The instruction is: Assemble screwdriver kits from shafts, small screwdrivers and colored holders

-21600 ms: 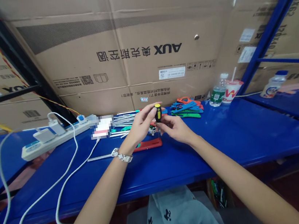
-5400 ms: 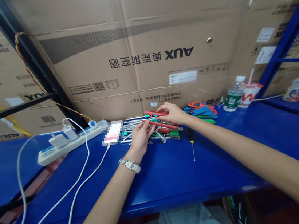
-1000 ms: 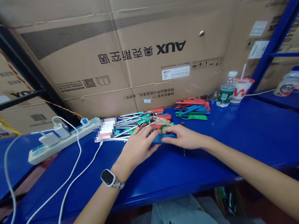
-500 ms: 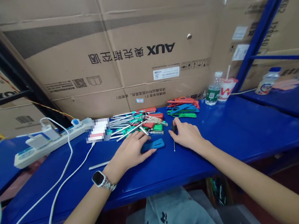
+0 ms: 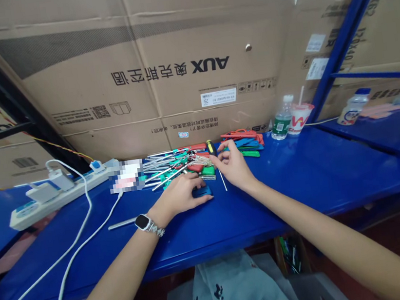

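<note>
My left hand (image 5: 180,197), with a watch on the wrist, rests on the blue tabletop with its fingers curled over a blue plastic handle (image 5: 203,192). A metal rod (image 5: 121,224) sticks out on the other side of that wrist; whether it joins the handle is hidden. Between thumb and fingers, my right hand (image 5: 234,166) grips a black and yellow screwdriver (image 5: 211,147). Its thin shaft slants down, with the tip just right of the blue handle. Behind both hands lies a pile of metal rods with red and green handles (image 5: 172,166).
Red, blue and green plastic pieces (image 5: 248,139) are stacked behind my right hand. A water bottle (image 5: 281,120) and a paper cup (image 5: 299,118) stand to the right. A power strip (image 5: 62,196) with white cables lies left. A large cardboard box (image 5: 156,37) rises behind the table.
My right hand has lifted the screwdriver and moved left and back, turning its handle into view. My left hand now covers more of the blue handle. The view has shifted slightly.
</note>
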Demonstrator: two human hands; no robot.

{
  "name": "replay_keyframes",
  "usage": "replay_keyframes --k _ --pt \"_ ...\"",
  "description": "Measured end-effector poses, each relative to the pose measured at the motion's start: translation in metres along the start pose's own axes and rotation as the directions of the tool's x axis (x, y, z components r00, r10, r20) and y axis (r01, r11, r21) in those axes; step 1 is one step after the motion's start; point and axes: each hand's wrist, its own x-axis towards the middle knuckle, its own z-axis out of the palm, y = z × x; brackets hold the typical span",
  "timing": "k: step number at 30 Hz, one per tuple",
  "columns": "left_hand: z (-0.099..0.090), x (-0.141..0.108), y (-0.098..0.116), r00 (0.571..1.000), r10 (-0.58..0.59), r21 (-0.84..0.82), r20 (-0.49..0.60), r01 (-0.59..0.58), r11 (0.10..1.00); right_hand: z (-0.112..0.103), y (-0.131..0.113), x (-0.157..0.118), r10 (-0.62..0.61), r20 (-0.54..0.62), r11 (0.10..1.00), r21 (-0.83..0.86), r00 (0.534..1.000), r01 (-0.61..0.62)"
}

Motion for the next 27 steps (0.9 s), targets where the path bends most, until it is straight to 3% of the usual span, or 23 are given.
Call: replay_keyframes --k 3,7,13,22,27 --pt "-0.001 -0.004 -0.001 0.998 -0.07 -0.006 0.001 0.07 0.998 0.019 -0.004 0.01 -0.051 -0.066 0.986 0.156 0.997 0.061" --pt "0.0 -0.003 -0.002 0.994 -0.113 -0.038 -0.004 0.113 0.993 0.03 -0.005 0.008 -0.068 -0.023 0.976 0.205 0.997 0.071" --pt "0.002 -0.004 -0.004 0.994 -0.112 -0.062 -0.001 0.111 0.992 0.024 -0.008 -0.01 -0.119 0.029 0.987 0.107 0.992 0.116" --pt "0.0 -0.002 0.0 0.994 -0.112 -0.092 -0.013 0.11 0.99 0.024 -0.01 -0.012 -0.134 0.076 0.989 0.07 0.988 0.129" --pt "-0.001 -0.003 -0.001 0.994 -0.106 -0.112 -0.015 0.103 0.988 0.022 -0.01 -0.013 -0.133 0.098 0.985 0.126 0.986 0.12"
